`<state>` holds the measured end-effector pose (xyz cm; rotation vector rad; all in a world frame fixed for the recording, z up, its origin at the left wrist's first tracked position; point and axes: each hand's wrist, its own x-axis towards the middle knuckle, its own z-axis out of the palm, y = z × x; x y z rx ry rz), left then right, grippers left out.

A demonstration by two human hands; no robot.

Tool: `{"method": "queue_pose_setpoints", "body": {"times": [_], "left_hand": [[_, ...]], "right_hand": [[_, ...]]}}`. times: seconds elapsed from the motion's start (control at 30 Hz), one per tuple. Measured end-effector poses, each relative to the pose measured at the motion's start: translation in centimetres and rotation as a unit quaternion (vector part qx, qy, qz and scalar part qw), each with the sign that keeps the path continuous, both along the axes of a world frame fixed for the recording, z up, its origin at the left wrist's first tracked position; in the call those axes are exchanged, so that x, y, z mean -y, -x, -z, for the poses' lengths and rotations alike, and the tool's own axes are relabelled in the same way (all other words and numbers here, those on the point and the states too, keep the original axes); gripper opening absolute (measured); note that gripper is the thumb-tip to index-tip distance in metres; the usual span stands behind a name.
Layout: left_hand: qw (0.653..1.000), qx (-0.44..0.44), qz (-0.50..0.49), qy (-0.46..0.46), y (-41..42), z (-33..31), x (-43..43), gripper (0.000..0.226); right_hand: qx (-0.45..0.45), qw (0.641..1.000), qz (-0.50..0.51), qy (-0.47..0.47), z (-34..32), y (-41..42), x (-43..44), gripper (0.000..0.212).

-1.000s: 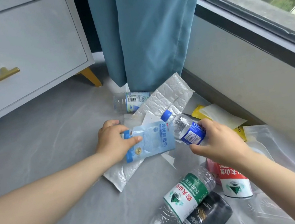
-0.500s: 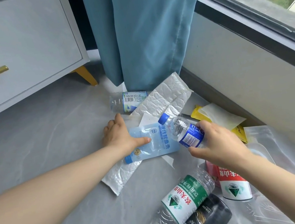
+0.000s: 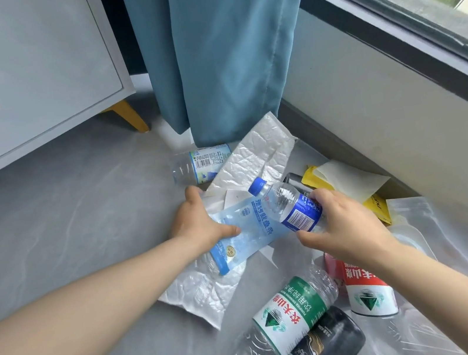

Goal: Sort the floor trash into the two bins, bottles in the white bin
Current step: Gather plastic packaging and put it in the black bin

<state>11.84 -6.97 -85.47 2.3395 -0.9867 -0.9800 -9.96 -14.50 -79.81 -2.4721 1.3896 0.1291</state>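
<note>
My right hand grips a small clear bottle with a blue cap and blue label, held off the floor and tilted up to the left. My left hand pinches a light-blue plastic wrapper with printed characters, thumb on top. Under them lies a white crinkled padded mailer. A clear bottle with a blue-and-white label lies by the curtain. Near me lie a green-labelled bottle, a black bottle and a red-and-white labelled bottle. No bin is in view.
A grey drawer cabinet with a gold handle and leg stands at the left. A teal curtain hangs at the back. The wall under the window runs along the right. Yellow packaging, white paper and clear zip bags lie beside it.
My left hand has closed on the blue wrapper and shifted slightly. My right hand has kept hold of the blue-capped bottle, and the view has tilted a little.
</note>
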Motion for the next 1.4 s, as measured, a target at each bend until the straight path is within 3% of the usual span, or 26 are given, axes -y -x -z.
{"method": "queue_pose_setpoints", "body": {"times": [0.47, 0.57, 0.7, 0.97, 1.4], "left_hand": [[0.997, -0.049, 0.005, 0.061, -1.0, -2.1, -0.6, 0.052], [0.997, -0.048, -0.005, 0.068, -0.8, -2.4, -1.0, 0.053], [0.997, -0.040, -0.008, 0.066, -0.5, -2.7, -1.4, 0.058], [0.998, -0.015, -0.020, 0.057, -0.9, -3.7, -2.1, 0.066], [0.993, 0.015, -0.065, 0.095, -2.3, -8.3, -4.0, 0.069]], "right_hand": [[0.008, 0.999, 0.015, 0.048, -1.0, 0.3, -0.6, 0.047], [-0.006, 0.995, 0.029, 0.093, -1.3, 0.8, -0.8, 0.047], [-0.047, 0.995, 0.072, 0.041, -1.2, 1.6, -0.3, 0.053], [-0.006, 1.000, 0.022, -0.005, -1.4, 1.6, -1.3, 0.059], [0.086, 0.996, 0.003, 0.015, -4.5, 0.4, -3.6, 0.043]]}}
